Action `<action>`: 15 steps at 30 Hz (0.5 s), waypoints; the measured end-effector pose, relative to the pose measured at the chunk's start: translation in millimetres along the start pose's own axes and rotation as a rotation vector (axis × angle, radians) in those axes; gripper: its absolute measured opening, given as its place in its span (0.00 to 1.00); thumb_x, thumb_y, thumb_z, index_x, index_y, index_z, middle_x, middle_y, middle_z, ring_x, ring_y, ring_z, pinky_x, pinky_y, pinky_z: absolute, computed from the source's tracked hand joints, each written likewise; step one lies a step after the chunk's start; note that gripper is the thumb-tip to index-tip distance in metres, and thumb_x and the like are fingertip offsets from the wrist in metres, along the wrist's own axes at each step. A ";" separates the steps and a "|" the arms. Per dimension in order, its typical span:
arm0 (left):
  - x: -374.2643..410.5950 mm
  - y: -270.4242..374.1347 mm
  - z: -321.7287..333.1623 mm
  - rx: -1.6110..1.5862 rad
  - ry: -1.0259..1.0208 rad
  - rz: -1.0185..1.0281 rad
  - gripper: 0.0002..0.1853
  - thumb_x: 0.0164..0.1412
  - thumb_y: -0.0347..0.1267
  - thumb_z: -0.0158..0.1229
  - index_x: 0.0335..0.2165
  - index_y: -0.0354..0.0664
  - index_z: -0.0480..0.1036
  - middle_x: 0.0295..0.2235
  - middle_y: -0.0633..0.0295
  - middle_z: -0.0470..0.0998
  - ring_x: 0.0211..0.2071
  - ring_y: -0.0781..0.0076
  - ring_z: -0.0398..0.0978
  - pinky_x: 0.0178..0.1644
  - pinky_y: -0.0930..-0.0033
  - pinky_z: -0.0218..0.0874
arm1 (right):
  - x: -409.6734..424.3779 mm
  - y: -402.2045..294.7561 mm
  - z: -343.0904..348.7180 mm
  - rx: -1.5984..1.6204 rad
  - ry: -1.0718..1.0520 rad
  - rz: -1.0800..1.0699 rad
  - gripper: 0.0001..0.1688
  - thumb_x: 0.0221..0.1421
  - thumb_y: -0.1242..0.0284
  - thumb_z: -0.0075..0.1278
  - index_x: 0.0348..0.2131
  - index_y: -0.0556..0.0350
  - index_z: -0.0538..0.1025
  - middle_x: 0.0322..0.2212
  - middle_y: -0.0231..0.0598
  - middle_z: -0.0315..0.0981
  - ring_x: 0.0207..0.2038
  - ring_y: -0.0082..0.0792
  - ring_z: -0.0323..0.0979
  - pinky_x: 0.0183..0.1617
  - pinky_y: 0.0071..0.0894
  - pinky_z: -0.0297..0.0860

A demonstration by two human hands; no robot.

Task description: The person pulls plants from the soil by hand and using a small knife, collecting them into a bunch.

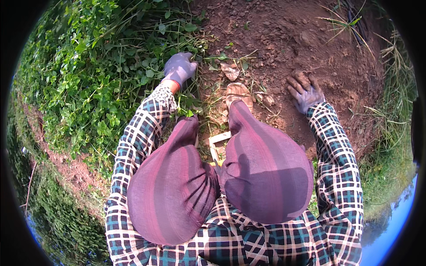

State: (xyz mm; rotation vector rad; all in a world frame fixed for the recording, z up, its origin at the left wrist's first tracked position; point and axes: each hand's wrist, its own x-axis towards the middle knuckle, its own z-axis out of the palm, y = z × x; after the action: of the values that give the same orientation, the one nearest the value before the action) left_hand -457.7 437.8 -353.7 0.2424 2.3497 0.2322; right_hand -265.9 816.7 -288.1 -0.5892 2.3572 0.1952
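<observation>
My left hand point(179, 68), in a greyish-purple work glove, is at the edge of the leafy green plants point(143, 60), where they meet bare soil. Its fingers curl down and are mostly hidden, so I cannot tell whether they grip any stems. On the reddish-brown soil point(276, 43) to the right rests my right hand point(304, 91), palm down. That glove is stained with earth over the fingers, which are slightly spread and hold nothing. Between the hands, a dusty brown shoe point(239, 93) stands on the ground, with a pale, flat clod or stone point(229, 71) before its toe.
My bent knees in striped maroon cloth point(266, 166) fill the near middle. Between them shows part of a pale frame point(218, 138) with a yellow piece. Cut stems point(244, 60) litter the soil. A grass tuft point(349, 25) grows far right, and tall grass point(396, 109) lines the right side.
</observation>
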 end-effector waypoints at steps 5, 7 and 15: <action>9.2 6.7 -9.4 -0.538 -0.190 -0.163 0.24 0.52 0.36 0.55 0.46 0.31 0.69 0.40 0.51 0.76 0.41 0.68 0.73 0.45 0.71 0.61 | -2.0 1.8 12.3 -0.093 0.079 -0.020 0.27 0.55 0.55 0.40 0.54 0.33 0.63 0.61 0.23 0.47 0.64 0.22 0.39 0.66 0.48 0.19; 8.6 -3.9 9.9 -0.735 -0.046 -0.145 0.17 0.54 0.36 0.53 0.39 0.35 0.72 0.34 0.53 0.77 0.36 0.67 0.74 0.41 0.70 0.62 | -0.8 2.1 12.6 -0.120 0.106 -0.027 0.28 0.55 0.55 0.40 0.54 0.33 0.63 0.61 0.23 0.48 0.64 0.22 0.40 0.66 0.48 0.19; -17.8 2.8 5.8 -0.466 0.007 0.073 0.18 0.58 0.40 0.48 0.37 0.36 0.72 0.32 0.48 0.76 0.35 0.55 0.74 0.39 0.66 0.63 | -1.6 2.6 9.8 -0.086 0.139 -0.031 0.26 0.54 0.55 0.41 0.53 0.33 0.65 0.60 0.22 0.51 0.64 0.21 0.41 0.66 0.47 0.21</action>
State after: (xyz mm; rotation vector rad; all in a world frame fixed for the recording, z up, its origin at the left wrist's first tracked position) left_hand -440.8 436.7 -345.1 0.0988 2.2205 0.8017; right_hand -260.2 822.5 -294.5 -0.6998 2.4818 0.2496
